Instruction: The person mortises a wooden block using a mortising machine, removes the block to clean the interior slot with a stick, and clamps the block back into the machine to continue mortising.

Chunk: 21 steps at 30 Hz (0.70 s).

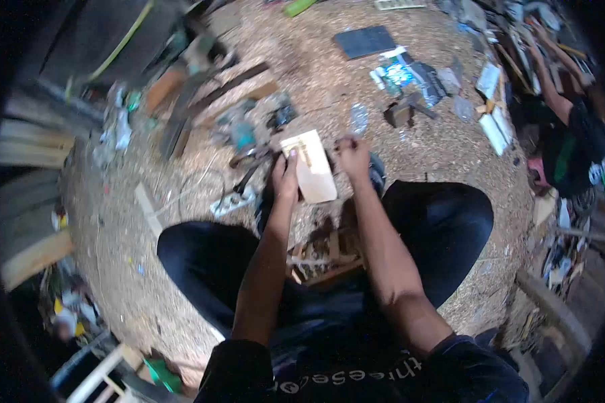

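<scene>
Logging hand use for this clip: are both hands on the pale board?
No, the left hand holds the pale board, while the right hand is beside it, apart from its edge.

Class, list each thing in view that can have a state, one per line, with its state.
Board: held, unsupported on its right
Left hand: gripping the board
Right hand: fingers bent, off the board; grip unclear
Bottle: lying down
Power strip: lying down; on or off unclear
Knees: bent, apart
</scene>
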Motion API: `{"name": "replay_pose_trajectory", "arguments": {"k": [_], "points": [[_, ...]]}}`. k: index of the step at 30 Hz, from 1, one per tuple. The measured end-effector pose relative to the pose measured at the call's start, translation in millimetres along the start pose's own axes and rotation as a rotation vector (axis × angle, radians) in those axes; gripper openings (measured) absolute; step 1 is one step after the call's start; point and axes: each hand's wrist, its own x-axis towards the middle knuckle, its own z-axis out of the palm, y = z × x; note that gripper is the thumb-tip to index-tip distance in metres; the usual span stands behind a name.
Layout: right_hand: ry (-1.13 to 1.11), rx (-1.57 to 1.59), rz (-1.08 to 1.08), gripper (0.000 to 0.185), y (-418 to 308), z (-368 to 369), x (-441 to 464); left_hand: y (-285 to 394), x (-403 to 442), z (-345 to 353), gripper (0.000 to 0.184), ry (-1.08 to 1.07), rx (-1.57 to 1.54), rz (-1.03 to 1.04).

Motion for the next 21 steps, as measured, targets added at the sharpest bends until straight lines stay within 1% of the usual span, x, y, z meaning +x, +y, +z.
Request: {"name": "replay_pose_trajectory", "arguments": {"k": [1,3,4,5,6,8,9,10,11,12,13,15,16,17,18,21], "points": [[0.020,0.026,-0.011,0.022,0,6,6,5,-4,-8,0.034,-0.017,0.037,0.047],[-0.144,0.184,0.168,0.019,-27,9,4,26,-32,-25,0.033,-0.061,0.018,0.095],[-0.186,0.219,0.166,0.018,-40,16,-6,29,-40,-41,0.033,-0.088,-0.013,0.159],[-0.224,0.248,0.167,0.019,-53,19,-18,29,-56,-59,0.032,-0.060,-0.044,0.179],[-0.257,0.277,0.157,0.020,-63,23,-26,40,-71,-70,0.032,-0.040,-0.079,0.207],[-0.241,0.257,-0.073,0.021,-75,39,-54,62,-98,-89,0.032,-0.005,-0.113,0.229],[-0.227,0.236,-0.187,0.022,-80,45,-71,50,-96,-110,0.032,0.039,-0.180,0.209],[-0.356,0.282,-0.062,0.020,-95,43,-90,52,-100,-120,0.033,0.069,-0.223,0.275],[-0.375,0.158,-0.220,0.016,-58,60,-92,52,-107,-132,0.034,0.101,-0.265,0.335],[-0.465,0.054,-0.165,0.016,-70,56,-103,47,-109,-153,0.036,0.107,-0.257,0.319],[-0.554,-0.048,-0.106,0.016,-81,53,-119,48,-116,-163,0.041,0.191,-0.284,0.311],[-0.595,-0.194,-0.157,0.011,-70,56,-138,7,-101,-211,0.050,0.365,-0.512,0.233],[-0.611,-0.269,-0.183,0.010,-55,57,-141,0,-104,-220,0.053,0.390,-0.558,0.219],[-0.652,-0.389,-0.237,0.009,-14,58,-138,-10,-110,-226,0.056,0.416,-0.606,0.204],[-0.651,-0.460,-0.253,0.010,4,53,-142,-20,-113,-232,0.059,0.441,-0.655,0.189],[-0.700,-0.698,-0.319,0.011,49,46,-148,-79,-101,-260,0.064,0.541,-0.767,0.070]]}}
